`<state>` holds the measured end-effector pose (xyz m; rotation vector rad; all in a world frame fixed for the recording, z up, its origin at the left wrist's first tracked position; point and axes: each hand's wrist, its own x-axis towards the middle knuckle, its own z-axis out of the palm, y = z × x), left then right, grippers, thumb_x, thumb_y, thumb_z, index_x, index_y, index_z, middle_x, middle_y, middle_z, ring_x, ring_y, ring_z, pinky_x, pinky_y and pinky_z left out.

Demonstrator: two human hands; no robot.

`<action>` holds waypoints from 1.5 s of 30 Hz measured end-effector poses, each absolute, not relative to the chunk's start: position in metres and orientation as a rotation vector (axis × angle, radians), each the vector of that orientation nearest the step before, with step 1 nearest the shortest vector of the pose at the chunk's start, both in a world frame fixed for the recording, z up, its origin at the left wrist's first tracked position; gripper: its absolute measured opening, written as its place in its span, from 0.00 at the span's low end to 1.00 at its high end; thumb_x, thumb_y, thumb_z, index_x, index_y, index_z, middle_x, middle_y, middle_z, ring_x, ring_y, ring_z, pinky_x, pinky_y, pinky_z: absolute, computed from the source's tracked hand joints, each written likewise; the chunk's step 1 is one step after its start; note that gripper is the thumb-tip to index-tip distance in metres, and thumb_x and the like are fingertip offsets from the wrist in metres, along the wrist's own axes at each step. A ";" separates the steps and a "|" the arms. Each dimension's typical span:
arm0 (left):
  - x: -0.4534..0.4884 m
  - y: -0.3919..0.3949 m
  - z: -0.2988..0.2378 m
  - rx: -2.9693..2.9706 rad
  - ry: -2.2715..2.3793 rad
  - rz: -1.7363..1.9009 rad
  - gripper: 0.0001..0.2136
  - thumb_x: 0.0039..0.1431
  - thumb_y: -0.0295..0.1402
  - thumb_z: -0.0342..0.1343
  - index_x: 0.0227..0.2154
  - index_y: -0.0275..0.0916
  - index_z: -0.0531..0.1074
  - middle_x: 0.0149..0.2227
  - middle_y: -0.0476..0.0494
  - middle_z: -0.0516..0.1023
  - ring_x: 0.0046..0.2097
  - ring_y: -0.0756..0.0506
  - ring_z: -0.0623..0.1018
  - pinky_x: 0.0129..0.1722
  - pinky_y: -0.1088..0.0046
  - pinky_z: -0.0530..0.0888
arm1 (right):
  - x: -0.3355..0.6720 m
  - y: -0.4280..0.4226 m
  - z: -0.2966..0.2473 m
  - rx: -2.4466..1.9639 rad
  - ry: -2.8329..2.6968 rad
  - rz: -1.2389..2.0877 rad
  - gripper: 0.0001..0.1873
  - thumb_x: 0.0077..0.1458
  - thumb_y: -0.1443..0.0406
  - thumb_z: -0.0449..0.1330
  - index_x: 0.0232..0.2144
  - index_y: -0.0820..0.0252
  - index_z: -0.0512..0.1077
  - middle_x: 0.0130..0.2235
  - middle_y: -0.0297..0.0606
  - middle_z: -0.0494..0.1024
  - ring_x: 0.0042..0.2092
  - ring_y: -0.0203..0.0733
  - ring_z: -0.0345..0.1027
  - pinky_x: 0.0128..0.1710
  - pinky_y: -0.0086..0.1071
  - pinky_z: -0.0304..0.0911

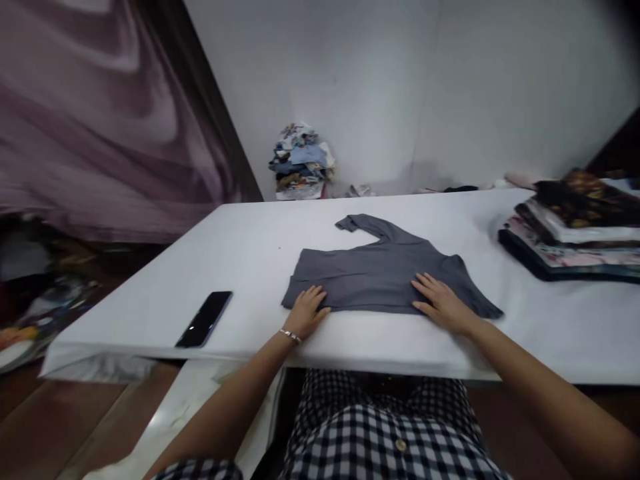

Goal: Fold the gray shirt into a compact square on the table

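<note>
A dark grey shirt (pixel 370 275) lies flat on the white table, folded lengthwise, its near edge toward me. One sleeve sticks out toward the far side and bends left; the other end narrows at the right near my wrist. My left hand (pixel 307 312), with a bracelet at the wrist, rests flat on the shirt's lower left corner, fingers stretched out. Across from it, my right hand (pixel 443 303) lies on the near right part of the shirt with fingers spread. Neither hand grips the cloth.
A phone (pixel 205 319) lies left on the white table (pixel 240 253). At the right stands a stack of folded clothes (pixel 575 230). Behind the table, a heap of clothes (pixel 303 163) leans by the wall. A purple curtain (pixel 100 113) hangs at the left.
</note>
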<state>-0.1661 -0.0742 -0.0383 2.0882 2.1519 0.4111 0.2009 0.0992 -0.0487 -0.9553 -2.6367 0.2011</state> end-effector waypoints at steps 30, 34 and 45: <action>-0.193 0.000 -0.042 1.967 2.379 0.075 0.33 0.63 0.54 0.36 0.63 0.37 0.55 0.66 0.39 0.51 0.67 0.39 0.48 0.63 0.54 0.49 | 0.169 0.207 -0.007 -1.406 -2.356 0.430 0.26 0.58 0.55 0.51 0.55 0.60 0.68 0.56 0.44 0.71 0.57 0.50 0.64 0.57 0.40 0.58; -0.191 -0.002 -0.038 1.951 2.391 0.087 0.33 0.62 0.53 0.37 0.63 0.37 0.56 0.66 0.40 0.51 0.67 0.39 0.48 0.63 0.55 0.49 | 0.125 0.261 -0.001 -1.647 -2.340 0.455 0.25 0.60 0.57 0.51 0.55 0.63 0.68 0.56 0.45 0.71 0.58 0.48 0.63 0.55 0.35 0.58; -0.190 -0.005 -0.037 1.923 2.382 0.086 0.33 0.62 0.53 0.38 0.63 0.38 0.55 0.67 0.41 0.50 0.67 0.39 0.48 0.64 0.54 0.49 | 0.047 0.334 -0.019 -1.862 -2.338 0.450 0.20 0.58 0.61 0.54 0.49 0.65 0.72 0.54 0.54 0.71 0.56 0.53 0.64 0.52 0.40 0.60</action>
